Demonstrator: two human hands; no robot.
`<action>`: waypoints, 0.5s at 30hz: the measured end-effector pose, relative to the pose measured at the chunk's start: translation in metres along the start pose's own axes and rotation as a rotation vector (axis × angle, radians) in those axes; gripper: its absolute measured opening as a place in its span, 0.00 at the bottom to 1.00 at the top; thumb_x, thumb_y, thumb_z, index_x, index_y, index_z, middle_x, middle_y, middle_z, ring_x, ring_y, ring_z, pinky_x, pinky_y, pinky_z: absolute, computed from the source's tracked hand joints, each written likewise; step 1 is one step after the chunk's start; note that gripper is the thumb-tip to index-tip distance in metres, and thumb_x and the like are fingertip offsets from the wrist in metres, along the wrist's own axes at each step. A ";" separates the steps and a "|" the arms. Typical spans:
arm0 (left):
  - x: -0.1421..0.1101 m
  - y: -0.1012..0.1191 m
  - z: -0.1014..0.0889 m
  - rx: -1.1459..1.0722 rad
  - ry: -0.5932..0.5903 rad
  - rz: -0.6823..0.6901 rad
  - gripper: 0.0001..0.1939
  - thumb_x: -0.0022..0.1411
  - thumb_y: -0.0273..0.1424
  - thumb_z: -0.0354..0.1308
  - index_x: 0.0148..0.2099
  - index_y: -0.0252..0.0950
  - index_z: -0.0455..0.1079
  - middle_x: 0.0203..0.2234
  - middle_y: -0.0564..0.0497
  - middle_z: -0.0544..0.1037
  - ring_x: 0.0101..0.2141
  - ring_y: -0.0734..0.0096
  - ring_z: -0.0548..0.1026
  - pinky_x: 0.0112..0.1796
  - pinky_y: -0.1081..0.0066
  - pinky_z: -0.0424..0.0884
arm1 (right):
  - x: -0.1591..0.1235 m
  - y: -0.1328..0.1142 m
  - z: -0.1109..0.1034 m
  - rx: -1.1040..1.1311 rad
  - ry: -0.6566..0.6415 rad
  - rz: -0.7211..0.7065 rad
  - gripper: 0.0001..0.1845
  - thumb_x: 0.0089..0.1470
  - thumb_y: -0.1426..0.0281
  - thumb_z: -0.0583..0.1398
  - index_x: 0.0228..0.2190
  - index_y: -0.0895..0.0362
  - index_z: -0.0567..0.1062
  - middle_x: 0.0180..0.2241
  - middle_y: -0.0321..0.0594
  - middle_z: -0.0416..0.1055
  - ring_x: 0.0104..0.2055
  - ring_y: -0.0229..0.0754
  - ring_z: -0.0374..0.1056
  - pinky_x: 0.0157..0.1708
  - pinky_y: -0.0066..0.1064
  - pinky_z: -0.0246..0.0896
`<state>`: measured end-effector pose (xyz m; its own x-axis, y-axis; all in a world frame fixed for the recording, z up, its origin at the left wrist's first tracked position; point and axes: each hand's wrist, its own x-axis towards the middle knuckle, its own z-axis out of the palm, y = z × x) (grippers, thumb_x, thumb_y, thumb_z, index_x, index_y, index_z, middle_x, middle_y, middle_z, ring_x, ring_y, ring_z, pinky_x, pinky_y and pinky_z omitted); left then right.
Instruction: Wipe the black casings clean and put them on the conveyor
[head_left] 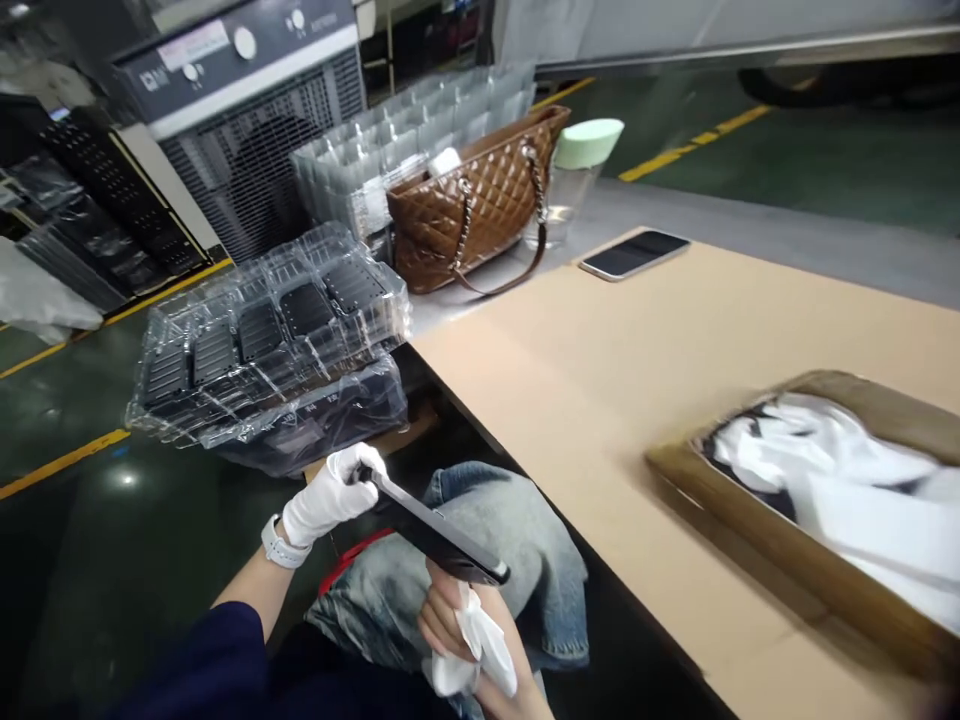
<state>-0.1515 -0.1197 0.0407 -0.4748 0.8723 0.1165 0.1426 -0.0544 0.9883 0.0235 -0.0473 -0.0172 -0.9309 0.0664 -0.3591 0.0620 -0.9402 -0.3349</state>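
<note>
My left hand [334,500], in a white glove with a pale watch at the wrist, pinches one end of a flat black panel [435,532]. The panel is seen nearly edge-on, tilted above my lap. Beneath its other end is my right hand [450,615], bare, with fingers curled around a white cloth [484,640]. Whether the right fingers also grip the panel is hidden. Faded blue jeans [517,540] cover the lap below. To the left, stacked clear plastic trays [277,330] hold several similar black parts.
A tan tabletop [570,400] stretches right, bearing a phone [635,254] and a cardboard box [750,550] of crumpled white cloth. Behind stand a brown quilted handbag [480,200], a green-lidded bottle [577,170] and more clear trays [420,125]. A large grilled machine [255,110] is at back left.
</note>
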 end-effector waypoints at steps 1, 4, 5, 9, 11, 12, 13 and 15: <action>-0.003 0.004 -0.004 0.014 0.011 -0.041 0.25 0.52 0.54 0.59 0.30 0.35 0.63 0.24 0.53 0.69 0.24 0.74 0.68 0.27 0.71 0.66 | 0.003 -0.001 0.000 0.010 -0.027 0.027 0.27 0.43 0.50 0.64 0.13 0.56 0.62 0.07 0.23 0.42 0.10 0.26 0.38 0.12 0.23 0.43; -0.008 0.021 -0.015 0.002 0.163 -0.152 0.23 0.52 0.52 0.60 0.34 0.36 0.63 0.25 0.56 0.67 0.20 0.79 0.65 0.19 0.75 0.64 | 0.013 -0.001 -0.002 -0.035 0.027 -0.005 0.27 0.43 0.48 0.64 0.15 0.56 0.63 0.09 0.22 0.42 0.12 0.26 0.38 0.13 0.21 0.40; -0.007 0.030 -0.021 0.031 0.305 -0.147 0.22 0.53 0.51 0.59 0.35 0.37 0.63 0.25 0.56 0.66 0.19 0.80 0.65 0.18 0.76 0.65 | 0.016 -0.002 -0.004 -0.053 0.054 -0.013 0.27 0.43 0.47 0.63 0.17 0.56 0.65 0.10 0.23 0.43 0.12 0.26 0.38 0.13 0.21 0.40; 0.010 0.068 -0.080 0.305 0.995 0.135 0.17 0.58 0.48 0.56 0.37 0.39 0.61 0.30 0.55 0.67 0.28 0.76 0.69 0.26 0.76 0.73 | 0.023 -0.001 -0.009 -0.133 0.134 -0.042 0.25 0.45 0.47 0.63 0.22 0.56 0.68 0.12 0.25 0.49 0.14 0.27 0.42 0.15 0.21 0.43; 0.022 0.083 -0.130 0.615 1.144 0.253 0.16 0.63 0.46 0.51 0.43 0.39 0.62 0.37 0.51 0.69 0.35 0.72 0.71 0.35 0.71 0.75 | 0.023 0.003 -0.012 -0.185 0.189 -0.073 0.25 0.44 0.46 0.63 0.22 0.56 0.68 0.12 0.26 0.52 0.15 0.28 0.46 0.16 0.22 0.44; 0.028 0.088 -0.157 0.813 1.210 0.227 0.16 0.65 0.43 0.48 0.46 0.37 0.62 0.40 0.49 0.70 0.38 0.70 0.72 0.40 0.68 0.74 | 0.024 0.004 -0.014 -0.214 0.214 -0.086 0.25 0.44 0.46 0.62 0.23 0.55 0.68 0.11 0.27 0.53 0.15 0.29 0.47 0.17 0.22 0.44; 0.034 0.091 -0.184 1.052 1.217 0.120 0.16 0.67 0.41 0.46 0.47 0.35 0.63 0.42 0.46 0.70 0.43 0.68 0.71 0.47 0.66 0.70 | 0.024 0.006 -0.017 -0.243 0.228 -0.095 0.26 0.43 0.45 0.62 0.23 0.55 0.68 0.11 0.27 0.54 0.15 0.30 0.49 0.17 0.23 0.44; 0.041 0.093 -0.232 1.306 1.128 -0.111 0.17 0.68 0.36 0.43 0.50 0.31 0.65 0.48 0.41 0.69 0.50 0.63 0.68 0.54 0.64 0.63 | 0.026 0.009 -0.023 -0.290 0.229 -0.099 0.26 0.41 0.43 0.62 0.23 0.55 0.68 0.11 0.28 0.55 0.14 0.31 0.50 0.16 0.24 0.44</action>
<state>-0.3590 -0.2013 0.1602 -0.7745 0.0707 0.6286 0.3525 0.8734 0.3360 0.0083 -0.0461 -0.0497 -0.8352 0.2561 -0.4867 0.1051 -0.7943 -0.5983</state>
